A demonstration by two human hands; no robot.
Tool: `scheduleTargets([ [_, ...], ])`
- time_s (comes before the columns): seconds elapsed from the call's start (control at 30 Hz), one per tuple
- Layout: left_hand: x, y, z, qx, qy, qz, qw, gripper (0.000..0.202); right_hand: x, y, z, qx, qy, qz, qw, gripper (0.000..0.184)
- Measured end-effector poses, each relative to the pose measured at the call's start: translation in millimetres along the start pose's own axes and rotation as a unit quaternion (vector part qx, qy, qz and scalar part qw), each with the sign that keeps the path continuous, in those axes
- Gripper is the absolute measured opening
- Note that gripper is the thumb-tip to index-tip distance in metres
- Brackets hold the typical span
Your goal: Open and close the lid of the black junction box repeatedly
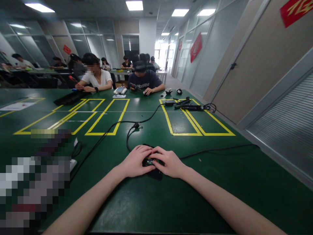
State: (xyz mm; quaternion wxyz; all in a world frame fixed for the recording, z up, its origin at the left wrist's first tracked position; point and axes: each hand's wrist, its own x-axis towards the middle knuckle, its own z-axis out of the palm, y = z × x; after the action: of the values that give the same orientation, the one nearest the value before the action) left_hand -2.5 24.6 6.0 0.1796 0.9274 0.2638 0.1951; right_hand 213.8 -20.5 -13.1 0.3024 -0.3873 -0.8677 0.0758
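A small black electronic device lies on the green table in front of me, mostly covered by my hands. Between my thumbs, a bit of its inside shows, with a greenish board and a shiny metal part. My left hand wraps around its left side, thumb along the near edge and fingers over the far part. From the right, my right hand grips it with bent fingers, fingertips and thumb close to the exposed inside. The fingers of both hands meet over the device. The exact kind of device is hidden.
A black cable with a plug lies just beyond my hands. Yellow tape outlines mark the green table. Black tools with cords lie at the far right. Two people sit across, near a black tray. Blurred-out items are at left.
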Motion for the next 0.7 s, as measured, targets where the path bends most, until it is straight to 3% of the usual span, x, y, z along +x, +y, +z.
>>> scheduleTargets([
  [0.2,-1,-8,-11.4,0.011,0.033,0.023,0.999,0.025,-1,0,-4,0.024,-0.019,0.02,0.999,0.035],
  [0.3,-2,-12,-12.4,0.025,0.043,0.0,0.999,0.012,0,1,-5,0.02,-0.015,0.026,0.999,0.039],
  [0.47,-3,-16,-9.7,0.014,0.01,-0.036,0.999,0.018,3,2,-7,-0.025,0.004,0.017,1.0,0.04],
  [0.7,-3,-14,-11.5,0.007,-0.008,-0.031,0.999,0.023,4,9,-12,0.02,-0.014,0.007,1.0,0.045],
])
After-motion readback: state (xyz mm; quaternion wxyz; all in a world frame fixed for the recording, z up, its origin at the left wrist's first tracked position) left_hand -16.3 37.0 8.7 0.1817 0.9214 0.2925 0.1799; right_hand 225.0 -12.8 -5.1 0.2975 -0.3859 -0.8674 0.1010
